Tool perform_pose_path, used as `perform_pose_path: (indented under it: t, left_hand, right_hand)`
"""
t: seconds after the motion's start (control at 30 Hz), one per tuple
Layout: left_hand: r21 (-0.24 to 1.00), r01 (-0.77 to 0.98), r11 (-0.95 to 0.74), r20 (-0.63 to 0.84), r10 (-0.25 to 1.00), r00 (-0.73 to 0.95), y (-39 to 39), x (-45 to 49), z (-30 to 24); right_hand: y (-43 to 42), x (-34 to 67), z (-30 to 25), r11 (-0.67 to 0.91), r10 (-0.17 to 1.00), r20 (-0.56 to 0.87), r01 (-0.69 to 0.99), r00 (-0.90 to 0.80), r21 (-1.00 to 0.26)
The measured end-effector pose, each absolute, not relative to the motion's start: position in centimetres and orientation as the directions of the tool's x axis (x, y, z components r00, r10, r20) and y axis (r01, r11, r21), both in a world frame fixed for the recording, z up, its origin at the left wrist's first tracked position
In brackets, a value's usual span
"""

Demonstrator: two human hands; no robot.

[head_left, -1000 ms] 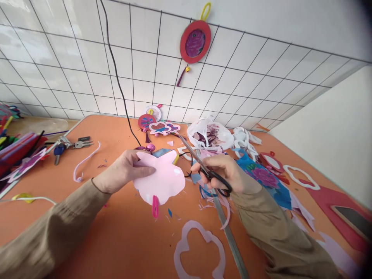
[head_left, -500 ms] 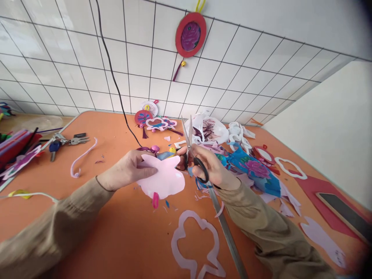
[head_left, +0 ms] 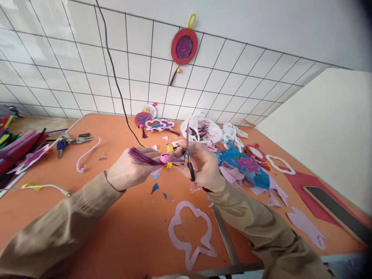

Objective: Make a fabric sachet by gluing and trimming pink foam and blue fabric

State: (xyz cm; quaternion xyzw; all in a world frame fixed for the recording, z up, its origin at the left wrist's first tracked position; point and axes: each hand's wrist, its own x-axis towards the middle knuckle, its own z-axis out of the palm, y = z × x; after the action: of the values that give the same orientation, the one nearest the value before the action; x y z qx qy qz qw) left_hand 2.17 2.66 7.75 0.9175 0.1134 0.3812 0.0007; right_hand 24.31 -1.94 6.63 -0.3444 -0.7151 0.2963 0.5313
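Observation:
My left hand is closed around a paper ornament that it mostly hides. A purple tassel with a pink bell lies over the fingers of this hand, and small yellow pieces show beside the bell. A sliver of pink paper peeks out under the hand. My right hand grips black-handled scissors, their blades pointing up and away. Its fingertips come close to the cord end beside the bell; whether they pinch it I cannot tell.
A pink flower-shaped paper frame lies in front on the orange table. Blue floral fabric and paper scraps spread at right, near a phone-like dark slab. Keys sit left. A round red ornament hangs on the wall.
The pink paper shape in my left hand has turned over, bringing the tassel and bell into view on top. The scissors have turned edge-on, and both hands have drawn closer together.

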Motion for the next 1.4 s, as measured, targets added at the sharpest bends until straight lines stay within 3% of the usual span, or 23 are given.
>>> perform_pose_path:
  t: [0.17, 0.3, 0.4, 0.6, 0.67, 0.77, 0.83, 0.93, 1.07, 1.27, 1.4]
  left_hand:
    - [0.054, 0.202, -0.978, 0.698, 0.182, 0.693, 1.9, 2.0, 8.8]
    - [0.001, 0.152, -0.988, 0.733, 0.104, 0.672, 1.4, 1.7, 9.7]
    - [0.033, 0.156, -0.987, 0.754, 0.127, 0.645, 1.3, 1.5, 10.2]
    - [0.327, -0.107, -0.939, 0.789, 0.209, 0.578, 1.3, 1.9, 10.7]
    - [0.532, -0.127, -0.837, 0.724, 0.371, 0.581, 1.2, 2.0, 10.8]
    - [0.838, -0.102, -0.536, 0.501, 0.682, 0.533, 1.3, 2.1, 10.3]
    - [0.926, -0.103, -0.364, 0.366, 0.798, 0.479, 1.6, 2.1, 9.7]
    - [0.972, -0.166, -0.165, 0.224, 0.857, 0.463, 2.2, 2.4, 8.6]
    - [0.977, -0.21, -0.016, 0.135, 0.815, 0.564, 2.4, 3.0, 7.7]
    - [0.981, -0.153, -0.122, 0.185, 0.836, 0.516, 1.5, 3.3, 7.9]
    - [0.986, -0.148, -0.077, 0.143, 0.85, 0.507, 1.2, 3.3, 8.1]
  right_hand:
    - [-2.7, 23.9, 6.7, 0.641, 0.762, 0.639, 0.254, -0.102, -0.724]
    - [-3.2, 24.1, 6.7, 0.686, 0.718, 0.684, 0.291, -0.127, -0.666]
    - [-3.7, 24.0, 7.1, 0.724, 0.68, 0.722, 0.271, -0.128, -0.634]
    - [-4.3, 23.4, 8.4, 0.774, 0.622, 0.773, 0.244, -0.126, -0.584]
    - [-4.1, 23.2, 8.3, 0.777, 0.615, 0.783, 0.242, -0.093, -0.581]
    - [-3.9, 22.8, 7.9, 0.756, 0.63, 0.777, 0.235, -0.005, -0.611]
    - [-3.8, 22.6, 7.8, 0.731, 0.663, 0.747, 0.183, 0.038, -0.658]
    - [-3.7, 22.6, 7.8, 0.709, 0.695, 0.717, 0.12, 0.054, -0.695]
    - [-3.5, 22.8, 7.6, 0.694, 0.708, 0.704, 0.138, 0.046, -0.707]
    - [-3.3, 23.1, 7.1, 0.652, 0.749, 0.662, 0.136, 0.042, -0.746]
    - [-3.3, 23.2, 7.1, 0.592, 0.802, 0.597, 0.108, 0.019, -0.799]
